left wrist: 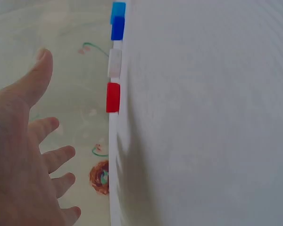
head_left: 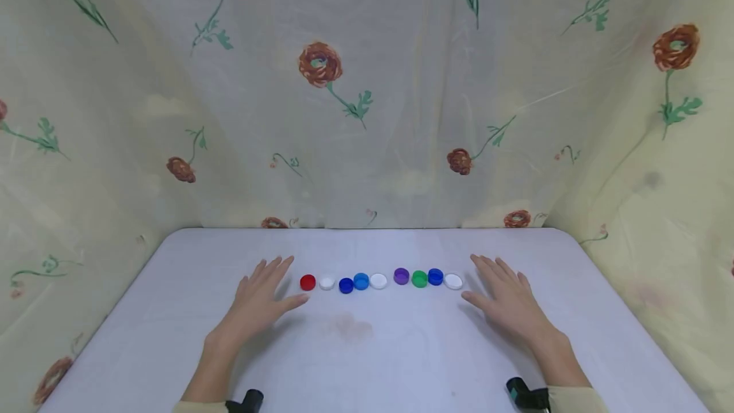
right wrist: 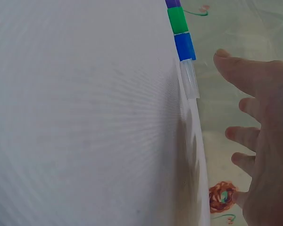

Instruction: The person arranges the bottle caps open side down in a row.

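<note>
Several plastic bottle caps lie in a loose row across the table. From the left come a red cap [head_left: 308, 282], a white cap [head_left: 327, 283], a dark blue cap [head_left: 346, 285], a light blue cap [head_left: 361, 281] and another white cap [head_left: 378, 281]. After a small gap follow a purple cap [head_left: 401, 276], a green cap [head_left: 420, 279], a blue cap [head_left: 436, 276] and a white cap [head_left: 453, 282]. My left hand [head_left: 259, 298] is held over the table, fingers spread, nearest the red cap. Beyond the row's right end, my right hand [head_left: 509, 301] hovers with spread fingers, holding nothing.
The caps lie on a white-covered table [head_left: 401, 362] with a faint stain [head_left: 348, 327] in front of them. A flowered curtain [head_left: 378, 164] rises behind and along both sides. Dark wrist cameras sit on the left wrist [head_left: 245, 401] and right wrist [head_left: 527, 395].
</note>
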A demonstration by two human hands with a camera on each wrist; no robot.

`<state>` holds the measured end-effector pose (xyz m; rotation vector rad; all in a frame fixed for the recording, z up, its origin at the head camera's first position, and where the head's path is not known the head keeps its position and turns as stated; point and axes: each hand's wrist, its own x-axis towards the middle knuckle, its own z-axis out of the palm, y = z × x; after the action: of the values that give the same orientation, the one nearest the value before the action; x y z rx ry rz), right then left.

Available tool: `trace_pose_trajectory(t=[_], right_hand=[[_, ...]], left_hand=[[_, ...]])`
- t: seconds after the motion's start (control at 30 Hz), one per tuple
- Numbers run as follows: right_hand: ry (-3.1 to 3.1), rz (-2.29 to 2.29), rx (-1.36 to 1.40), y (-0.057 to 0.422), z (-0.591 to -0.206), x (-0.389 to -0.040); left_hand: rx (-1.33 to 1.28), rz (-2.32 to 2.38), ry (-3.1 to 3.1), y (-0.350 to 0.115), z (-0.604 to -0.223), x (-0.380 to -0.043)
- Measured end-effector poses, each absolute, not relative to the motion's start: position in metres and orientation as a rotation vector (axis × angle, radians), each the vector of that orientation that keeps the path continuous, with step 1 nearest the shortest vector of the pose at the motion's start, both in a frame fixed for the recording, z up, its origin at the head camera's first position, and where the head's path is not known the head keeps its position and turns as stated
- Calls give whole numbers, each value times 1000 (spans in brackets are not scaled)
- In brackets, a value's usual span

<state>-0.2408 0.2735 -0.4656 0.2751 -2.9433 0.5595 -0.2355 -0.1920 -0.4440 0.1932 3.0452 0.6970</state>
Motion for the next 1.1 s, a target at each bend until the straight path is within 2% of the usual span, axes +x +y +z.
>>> trace_pose_trajectory(t=[1.1], right_hand=[[-2982,587,297,273,-466,-251]], left_hand=[[444,687,3063,-113,-437,-250]])
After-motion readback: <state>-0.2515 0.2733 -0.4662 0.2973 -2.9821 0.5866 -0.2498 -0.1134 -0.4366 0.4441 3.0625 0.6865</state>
